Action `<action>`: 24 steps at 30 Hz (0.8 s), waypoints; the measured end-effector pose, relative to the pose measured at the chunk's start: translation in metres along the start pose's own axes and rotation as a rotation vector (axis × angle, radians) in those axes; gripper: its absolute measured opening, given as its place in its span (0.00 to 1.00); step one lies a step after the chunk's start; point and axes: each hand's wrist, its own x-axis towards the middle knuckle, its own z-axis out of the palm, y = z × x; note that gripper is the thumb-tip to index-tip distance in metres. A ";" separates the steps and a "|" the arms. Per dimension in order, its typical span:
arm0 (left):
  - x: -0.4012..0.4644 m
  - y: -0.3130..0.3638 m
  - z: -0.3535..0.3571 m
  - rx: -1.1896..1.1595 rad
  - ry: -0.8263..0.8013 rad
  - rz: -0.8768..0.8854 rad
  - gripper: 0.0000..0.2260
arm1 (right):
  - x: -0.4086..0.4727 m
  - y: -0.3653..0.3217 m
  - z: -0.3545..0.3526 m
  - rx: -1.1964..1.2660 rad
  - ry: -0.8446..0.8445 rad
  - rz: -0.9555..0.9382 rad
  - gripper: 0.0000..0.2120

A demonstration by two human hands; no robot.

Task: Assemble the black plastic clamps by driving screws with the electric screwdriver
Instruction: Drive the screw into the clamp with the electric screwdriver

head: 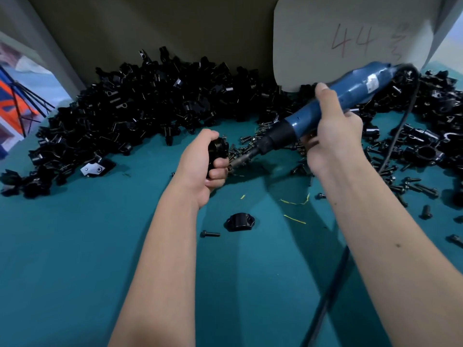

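The left hand (pixel 200 169) grips a black plastic clamp (pixel 217 152), its fingers curled round the lower part and the thumb lying over the top, so that the piece stands up out of the fist. The right hand (pixel 333 136) is wrapped round the blue body of the electric screwdriver (pixel 323 106), which slants down and leftward from that hand; its black collar and metal bit (pixel 241 159) reach to the right side of the clamp, where the tip meets the piece just by the left fingers. Whether a screw sits on the bit is too small to tell. A dark cord (pixel 398 136) runs from the tool's far end, past the right wrist and down toward the near edge of the teal bench (pixel 75 246). Beyond both hands a great heap of black clamp parts (pixel 140 101) lies along the back, curving round to the far right. Between the hands and just behind them lies a scatter of loose screws (pixel 250 141), with more screws (pixel 411 186) spread out to the right of the right forearm. Nearer than the left hand, between the two forearms, a single clamp half (pixel 240 221) rests on the bench with one screw (pixel 210 234) just beside it. A few yellow shreds (pixel 294 202) lie close by. Behind the right hand stands a pale board (pixel 325 33) marked "44".
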 end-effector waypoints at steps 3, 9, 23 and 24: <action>0.002 -0.002 0.000 0.112 -0.009 0.019 0.10 | 0.002 -0.003 -0.001 0.134 -0.023 -0.003 0.11; 0.002 -0.005 0.000 0.452 -0.031 0.029 0.09 | 0.003 -0.007 -0.008 0.279 -0.028 -0.076 0.15; -0.005 0.004 0.005 0.938 -0.120 -0.057 0.09 | 0.004 0.006 -0.008 0.414 0.032 0.095 0.17; -0.004 0.003 0.005 0.951 -0.109 -0.048 0.09 | 0.004 0.007 -0.008 0.417 0.027 0.101 0.17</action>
